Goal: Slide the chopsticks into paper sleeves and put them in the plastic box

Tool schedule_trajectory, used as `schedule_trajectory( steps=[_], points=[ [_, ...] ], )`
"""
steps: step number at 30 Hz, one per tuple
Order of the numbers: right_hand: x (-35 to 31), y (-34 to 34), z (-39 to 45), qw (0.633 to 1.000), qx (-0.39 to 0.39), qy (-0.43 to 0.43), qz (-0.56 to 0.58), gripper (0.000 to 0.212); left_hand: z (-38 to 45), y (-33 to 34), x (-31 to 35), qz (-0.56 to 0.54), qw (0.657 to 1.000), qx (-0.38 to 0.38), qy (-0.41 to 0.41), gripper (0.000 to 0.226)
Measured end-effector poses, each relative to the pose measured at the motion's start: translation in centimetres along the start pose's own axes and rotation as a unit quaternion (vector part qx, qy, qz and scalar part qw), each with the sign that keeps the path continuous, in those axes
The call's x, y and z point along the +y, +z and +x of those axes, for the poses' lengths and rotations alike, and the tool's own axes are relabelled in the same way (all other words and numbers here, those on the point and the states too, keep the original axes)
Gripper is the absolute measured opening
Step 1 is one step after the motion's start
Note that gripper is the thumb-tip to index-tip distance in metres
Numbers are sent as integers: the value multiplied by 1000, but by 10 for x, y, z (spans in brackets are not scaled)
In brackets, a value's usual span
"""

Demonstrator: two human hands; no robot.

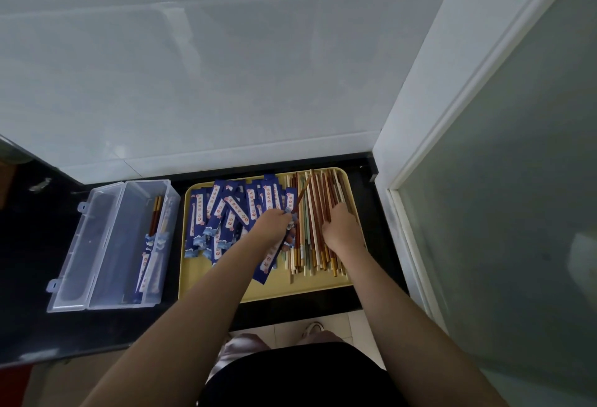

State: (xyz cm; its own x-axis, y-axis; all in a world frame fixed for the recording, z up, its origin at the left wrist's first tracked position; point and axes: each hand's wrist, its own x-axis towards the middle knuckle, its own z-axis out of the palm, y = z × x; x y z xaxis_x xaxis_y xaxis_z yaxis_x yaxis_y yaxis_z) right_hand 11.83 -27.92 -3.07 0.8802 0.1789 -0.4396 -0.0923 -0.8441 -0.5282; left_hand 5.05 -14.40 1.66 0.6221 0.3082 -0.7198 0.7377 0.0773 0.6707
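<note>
meanwhile left fingers point(280, 216) pinch a sleeved chopstick point(280, 243); right fingers point(336, 213) curl onto loose chopsticks point(318, 213)

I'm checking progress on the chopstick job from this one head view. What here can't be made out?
- Right hand fingertips: buried among the loose chopsticks; whether they grip one is unclear.
- Sleeve in the left hand: one chopstick shows; a second can't be told.
- Plastic box: sleeved pairs overlap, too small to count.
- Print on the sleeve pile: too small and blurred to read.
</note>
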Motion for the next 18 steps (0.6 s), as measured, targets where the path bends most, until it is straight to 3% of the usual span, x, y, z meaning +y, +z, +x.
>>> schedule_trajectory(
  steps=[4,18],
  points=[
    [11,17,-4,998,1,13,-67,25,-1,-4,-4,-60,998,-10,-35,24],
    [8,16,-3,999,14,37,-6,29,1,-8,-12,-85,995,18,-46,25]
  ],
)
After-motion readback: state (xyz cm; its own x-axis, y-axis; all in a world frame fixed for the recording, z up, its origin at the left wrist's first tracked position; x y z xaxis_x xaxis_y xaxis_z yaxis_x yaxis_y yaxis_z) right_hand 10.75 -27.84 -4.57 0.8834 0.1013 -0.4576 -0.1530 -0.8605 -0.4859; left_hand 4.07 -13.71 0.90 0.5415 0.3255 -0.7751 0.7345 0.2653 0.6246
